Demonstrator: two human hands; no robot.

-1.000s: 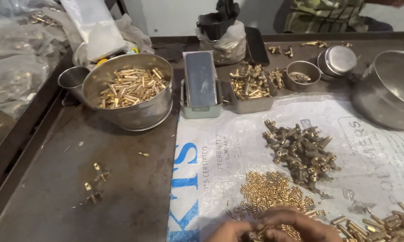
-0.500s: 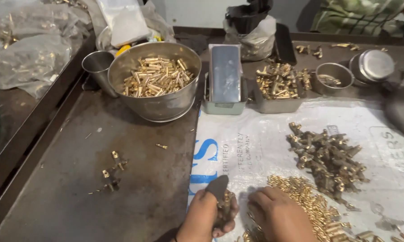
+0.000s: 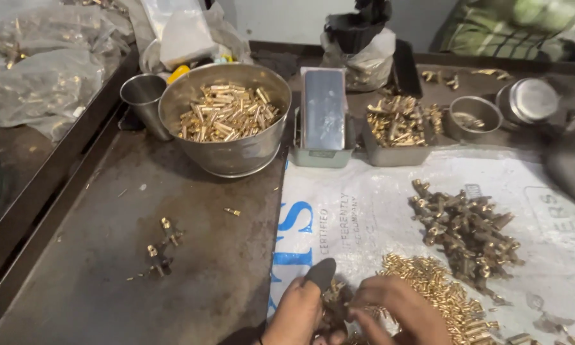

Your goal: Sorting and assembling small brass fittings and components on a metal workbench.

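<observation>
now both hands sit at the bottom edge, higher in view than half a second ago; left hand (image 3: 298,313), dark cap on its thumb, and right hand (image 3: 396,311) close together, fingers curled into the small brass pins (image 3: 437,291) on the white sack (image 3: 364,211); grip itself can't be told; steel bowl (image 3: 226,153) of brass pieces unchanged.

A white printed sack (image 3: 389,211) lies flat; clear plastic bags (image 3: 38,70) sit far left.
</observation>
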